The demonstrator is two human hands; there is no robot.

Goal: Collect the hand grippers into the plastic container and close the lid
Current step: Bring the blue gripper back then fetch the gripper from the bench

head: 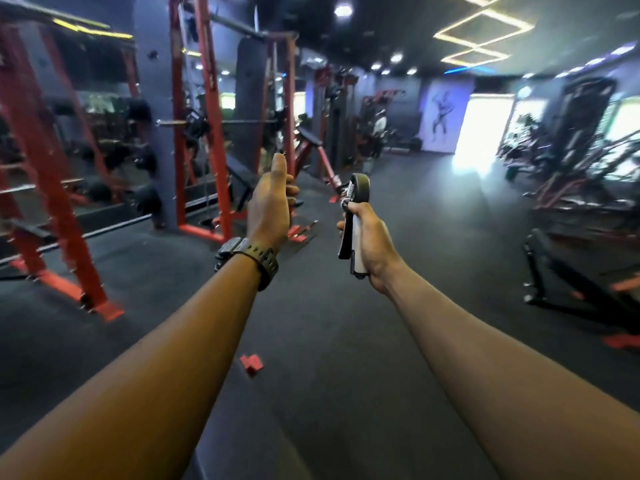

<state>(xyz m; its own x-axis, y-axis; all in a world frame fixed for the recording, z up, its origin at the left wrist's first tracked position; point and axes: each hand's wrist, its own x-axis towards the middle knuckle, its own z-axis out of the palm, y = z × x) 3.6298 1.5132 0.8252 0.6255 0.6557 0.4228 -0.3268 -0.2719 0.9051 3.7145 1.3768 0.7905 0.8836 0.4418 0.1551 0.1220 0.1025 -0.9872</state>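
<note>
Dark gym floor (pixel 329 341) below — right hand (pixel 372 237) gripped a hand gripper (pixel 353 216); left hand (pixel 272 206) spread wide, empty.

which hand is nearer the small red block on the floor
Left. The left hand is up and slightly right of the small red block; the right hand, gripping a black hand gripper, is farther right.

Both arms out over dark gym floor (pixel 346 341), right hand (pixel 372 242) wrapped round a hand gripper (pixel 353 223) — spring end up, left hand (pixel 270 202) empty, fingers extended, black watch (pixel 252 259) on wrist, red racks (pixel 204 133) left — background blurred.
</note>
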